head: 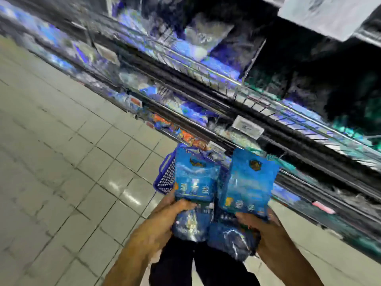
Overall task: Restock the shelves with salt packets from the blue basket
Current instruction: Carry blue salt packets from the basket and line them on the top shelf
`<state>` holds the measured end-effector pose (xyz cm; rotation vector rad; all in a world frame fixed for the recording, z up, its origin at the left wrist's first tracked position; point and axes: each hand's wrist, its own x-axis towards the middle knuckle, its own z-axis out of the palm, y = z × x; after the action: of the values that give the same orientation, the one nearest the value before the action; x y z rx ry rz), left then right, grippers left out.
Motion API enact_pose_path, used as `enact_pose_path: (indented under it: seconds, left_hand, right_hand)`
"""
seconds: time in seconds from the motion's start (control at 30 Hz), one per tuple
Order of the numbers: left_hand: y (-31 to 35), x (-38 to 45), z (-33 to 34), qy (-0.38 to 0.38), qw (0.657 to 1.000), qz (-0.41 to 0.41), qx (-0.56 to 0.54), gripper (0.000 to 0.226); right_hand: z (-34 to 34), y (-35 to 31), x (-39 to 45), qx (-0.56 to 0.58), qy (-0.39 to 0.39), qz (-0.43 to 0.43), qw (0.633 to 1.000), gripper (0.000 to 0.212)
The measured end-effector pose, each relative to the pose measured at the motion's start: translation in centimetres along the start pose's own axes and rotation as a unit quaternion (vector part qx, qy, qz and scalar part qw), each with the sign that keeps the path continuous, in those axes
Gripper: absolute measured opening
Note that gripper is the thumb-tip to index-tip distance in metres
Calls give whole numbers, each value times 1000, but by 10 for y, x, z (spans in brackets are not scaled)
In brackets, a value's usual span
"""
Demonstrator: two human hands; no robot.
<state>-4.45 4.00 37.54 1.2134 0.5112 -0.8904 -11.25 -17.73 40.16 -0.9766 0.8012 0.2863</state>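
Note:
I hold two blue salt packets upright in front of me. My left hand (169, 213) grips the lower part of the left packet (193, 178). My right hand (261, 230) grips the bottom of the right packet (249, 180). Behind the packets, on the tiled floor, stands the blue basket (165, 176), mostly hidden by them. The wire shelves (206, 79) run diagonally across the upper right, holding blurred blue and white packets. The whole view is smeared by motion.
Grey floor tiles (61, 162) fill the left side. White price tags (247, 127) hang on the shelf rails. Orange packs (185, 135) lie on a low shelf near the basket. My dark trousers (206, 269) show below the packets.

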Motion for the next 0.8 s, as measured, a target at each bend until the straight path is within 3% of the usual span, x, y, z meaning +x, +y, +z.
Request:
enact_pose_path:
  seconds: [0.13, 0.27, 0.37, 0.47, 0.6, 0.73, 0.8]
  left_hand:
    - [52, -64, 58, 37, 997, 53, 31, 72]
    - [89, -109, 112, 33, 996, 70, 45, 108]
    - [107, -130, 147, 4, 992, 102, 76, 98]
    - [118, -141, 178, -11, 987, 121, 105, 103]
    - [125, -147, 212, -54, 978, 137, 146, 98]
    - [113, -150, 237, -138, 958, 119, 222, 108]
    - [98, -153, 244, -194, 930, 150, 273, 94]
  right_hand:
    - [15, -51, -69, -50, -5, -67, 997, 59]
    - [11, -80, -120, -53, -5, -85, 995, 62]
    - [4, -91, -149, -47, -8, -92, 995, 67]
    - [2, -97, -172, -32, 9, -123, 992, 54]
    - [-2, -97, -199, -5, 69, -186, 980, 52]
    - [-20, -92, -227, 49, 154, -243, 956, 55]
    - [-35, -92, -244, 62, 199, -268, 940, 52]
